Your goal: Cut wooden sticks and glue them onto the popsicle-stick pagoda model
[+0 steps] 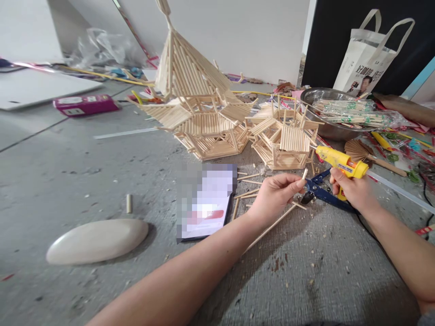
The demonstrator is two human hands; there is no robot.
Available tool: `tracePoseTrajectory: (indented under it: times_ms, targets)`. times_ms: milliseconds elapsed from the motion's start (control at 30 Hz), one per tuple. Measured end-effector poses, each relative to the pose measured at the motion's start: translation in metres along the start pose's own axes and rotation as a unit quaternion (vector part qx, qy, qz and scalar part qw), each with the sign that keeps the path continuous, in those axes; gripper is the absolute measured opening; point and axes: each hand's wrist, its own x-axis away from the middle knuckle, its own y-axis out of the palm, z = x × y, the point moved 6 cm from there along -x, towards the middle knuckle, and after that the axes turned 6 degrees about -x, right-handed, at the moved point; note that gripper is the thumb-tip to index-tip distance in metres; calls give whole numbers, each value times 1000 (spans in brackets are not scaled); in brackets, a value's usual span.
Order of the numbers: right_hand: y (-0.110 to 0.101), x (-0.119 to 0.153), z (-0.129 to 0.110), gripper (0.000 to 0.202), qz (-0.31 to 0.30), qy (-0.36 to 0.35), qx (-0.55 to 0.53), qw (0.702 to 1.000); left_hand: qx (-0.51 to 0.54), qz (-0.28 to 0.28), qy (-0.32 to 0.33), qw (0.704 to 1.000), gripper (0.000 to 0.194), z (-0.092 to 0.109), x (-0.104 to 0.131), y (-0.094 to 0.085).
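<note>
Yellow plastic forms the body of the glue gun (335, 159), right of centre in the frame, its grip wrapped by the right hand (360, 192). The left hand (276, 195), just left of it, pinches a short wooden stick (305, 174) upright between thumb and fingertips. Beneath and between the hands lie blue-handled cutters (326, 194).

The nozzle points at the smaller stick model (295, 138); if it is hot, a slip could burn the left fingers, and a careless nudge could knock the model's thin uprights askew. The black cord (369, 230) trailing below the right wrist could snag and tug the gun off line. Glue might also drip onto the cutters.

The grey floor (163, 290) is textured and littered with crumbs and loose sticks (249, 196), beside a lit phone (208, 206) at centre. Behind, a larger stick model (190, 74) rises against a pale wall (265, 40). A metal bowl (326, 132) of bundled sticks and a white bag (356, 59) sit upper right; a purple packet (86, 105) lies upper left.
</note>
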Motion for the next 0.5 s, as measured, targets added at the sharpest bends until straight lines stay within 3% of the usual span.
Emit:
tracePoseTrajectory:
  times_ms: [500]
  targets:
    - [-2, 1, 2, 37, -12, -1, -13, 1000, -19, 3, 2, 1000, 21, 0, 0, -1]
